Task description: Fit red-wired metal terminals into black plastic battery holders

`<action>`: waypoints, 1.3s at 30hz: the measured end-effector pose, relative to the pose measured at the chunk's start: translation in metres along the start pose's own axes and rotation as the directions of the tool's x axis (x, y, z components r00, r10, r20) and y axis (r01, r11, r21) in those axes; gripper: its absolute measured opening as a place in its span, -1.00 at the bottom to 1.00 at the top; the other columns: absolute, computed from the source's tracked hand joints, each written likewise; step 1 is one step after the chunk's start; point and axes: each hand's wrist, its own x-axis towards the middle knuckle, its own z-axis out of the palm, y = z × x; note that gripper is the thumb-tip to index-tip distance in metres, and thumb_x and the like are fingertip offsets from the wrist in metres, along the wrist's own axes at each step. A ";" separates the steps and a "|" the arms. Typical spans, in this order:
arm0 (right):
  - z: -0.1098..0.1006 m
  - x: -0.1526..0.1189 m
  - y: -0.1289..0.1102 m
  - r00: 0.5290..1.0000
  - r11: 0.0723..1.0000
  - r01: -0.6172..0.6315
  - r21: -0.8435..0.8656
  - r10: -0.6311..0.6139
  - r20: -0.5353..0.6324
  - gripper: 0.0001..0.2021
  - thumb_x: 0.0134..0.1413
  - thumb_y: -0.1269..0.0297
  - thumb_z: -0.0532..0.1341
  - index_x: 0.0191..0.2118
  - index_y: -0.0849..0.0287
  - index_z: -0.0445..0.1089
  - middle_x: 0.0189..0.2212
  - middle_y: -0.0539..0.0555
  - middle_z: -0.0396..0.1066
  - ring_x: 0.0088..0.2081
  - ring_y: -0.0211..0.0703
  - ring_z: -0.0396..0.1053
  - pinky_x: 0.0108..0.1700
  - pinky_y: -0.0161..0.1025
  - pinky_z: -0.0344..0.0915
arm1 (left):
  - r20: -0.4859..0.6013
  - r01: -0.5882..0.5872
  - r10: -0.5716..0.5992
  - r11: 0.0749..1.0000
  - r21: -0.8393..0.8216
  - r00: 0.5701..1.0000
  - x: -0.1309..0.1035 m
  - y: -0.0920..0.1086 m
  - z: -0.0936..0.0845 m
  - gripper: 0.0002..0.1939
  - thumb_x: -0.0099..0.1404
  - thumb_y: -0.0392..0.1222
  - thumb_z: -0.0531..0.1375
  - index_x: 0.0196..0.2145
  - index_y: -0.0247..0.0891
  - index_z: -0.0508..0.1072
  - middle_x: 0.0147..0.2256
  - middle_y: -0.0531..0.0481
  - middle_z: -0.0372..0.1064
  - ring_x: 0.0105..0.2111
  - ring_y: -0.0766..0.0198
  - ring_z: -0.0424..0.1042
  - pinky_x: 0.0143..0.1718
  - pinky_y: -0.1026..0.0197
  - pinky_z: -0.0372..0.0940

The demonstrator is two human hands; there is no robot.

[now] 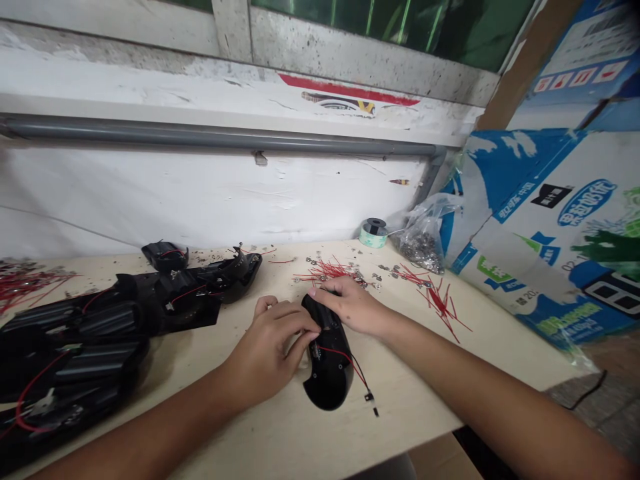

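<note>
A black plastic housing (327, 380) with a red wire and a black wire lies on the pale table, its rounded end toward me. My right hand (347, 303) is wrapped round its far end, with the thumb on top. At the housing's left edge, the thumb and index finger of my left hand (280, 343) are pinched together near the root of the red wire. What they pinch, if anything, is too small to make out. The wires trail off to the right, ending in a small dark connector (369, 397).
Several similar black housings (105, 320) are piled at the left. Red wires with metal tabs (333, 270) lie beyond my hands, more (440, 300) to the right. A tape roll (373, 233), a bag of metal parts (423, 243) and a blue-white carton (550, 227) stand behind.
</note>
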 end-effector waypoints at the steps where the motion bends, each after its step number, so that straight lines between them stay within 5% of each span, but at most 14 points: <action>1: 0.000 0.000 0.000 1.000 1.000 -0.003 -0.002 0.003 -0.002 -0.57 0.22 -0.04 0.19 -0.51 0.20 0.38 -0.57 -0.06 0.21 -0.48 -0.26 0.13 -0.41 -0.30 0.07 | 0.007 -0.019 0.019 1.000 0.025 1.000 0.000 0.001 -0.001 -0.87 0.39 -0.33 0.12 -0.26 -0.17 0.45 -0.28 0.07 0.50 -0.25 0.26 0.45 -0.11 0.08 0.02; 5: 0.001 0.000 0.001 1.000 1.000 -0.007 -0.004 0.007 0.005 -0.56 0.24 -0.05 0.17 -0.52 0.20 0.33 -0.57 -0.07 0.16 -0.49 -0.28 0.09 -0.43 -0.30 0.03 | 0.036 -0.071 0.069 0.995 0.070 0.997 -0.001 0.002 -0.002 -0.86 0.38 -0.36 0.10 -0.25 -0.19 0.43 -0.27 0.05 0.47 -0.24 0.24 0.43 -0.09 0.07 0.02; 12: -0.002 0.002 0.008 1.000 0.998 -0.014 -0.058 0.014 0.011 -0.52 0.29 -0.08 0.11 -0.53 0.18 0.20 -0.60 -0.08 0.10 -0.54 -0.29 0.06 -0.48 -0.30 -0.07 | 0.024 0.041 -0.041 0.999 -0.012 0.999 -0.002 0.001 -0.001 -0.90 0.38 -0.35 0.08 -0.29 -0.21 0.33 -0.37 0.11 0.42 -0.39 0.30 0.35 -0.12 0.09 0.04; 39: 0.002 0.001 0.001 1.000 0.999 -0.007 -0.049 0.007 0.002 -0.53 0.26 -0.08 0.10 -0.53 0.20 0.27 -0.58 -0.05 0.15 -0.50 -0.27 0.10 -0.45 -0.31 0.05 | -0.002 0.012 -0.012 1.000 -0.021 1.000 -0.002 -0.003 0.003 -0.94 0.40 -0.30 0.13 -0.23 -0.21 0.39 -0.31 0.07 0.47 -0.31 0.29 0.42 -0.08 0.08 0.10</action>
